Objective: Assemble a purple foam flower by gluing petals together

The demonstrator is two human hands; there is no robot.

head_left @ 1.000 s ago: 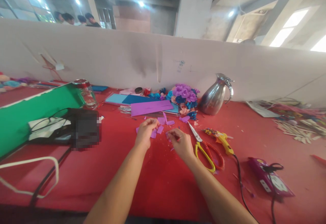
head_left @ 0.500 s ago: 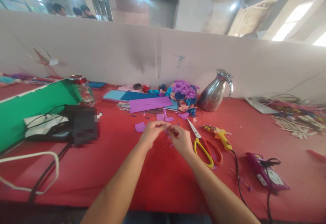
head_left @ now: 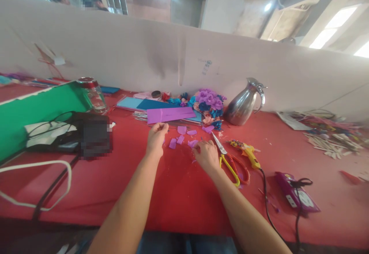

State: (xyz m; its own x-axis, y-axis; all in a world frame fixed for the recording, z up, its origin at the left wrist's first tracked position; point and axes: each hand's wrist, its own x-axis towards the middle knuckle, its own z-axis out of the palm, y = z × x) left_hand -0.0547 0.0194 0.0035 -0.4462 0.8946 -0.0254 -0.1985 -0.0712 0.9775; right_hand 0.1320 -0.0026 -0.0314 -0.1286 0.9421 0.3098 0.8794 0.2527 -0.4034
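My left hand [head_left: 156,141] is over the red table, just below a purple paper strip [head_left: 171,114]. Its thumb and fingers are pressed together; what they hold, if anything, is too small to make out. A bit of purple shows beside its edge. My right hand [head_left: 208,154] is low over the table with bent fingers slightly apart, its fingertips at a crumpled purple piece [head_left: 192,143]. Between the hands lie several cut purple pieces [head_left: 172,143]. Scissors [head_left: 229,161] with yellow and red handles lie right of my right hand.
Behind are blue sheets [head_left: 129,103], paper flowers [head_left: 209,102] and a metal jug [head_left: 243,102]. A yellow glue gun [head_left: 251,157] and a purple box [head_left: 298,192] with cables are at right. At left stand a glass jar [head_left: 95,96] and a black bag [head_left: 96,134].
My hands were together at the centre and are now apart, the left one moved left and up, the right one slightly right. More separate purple pieces show between them.
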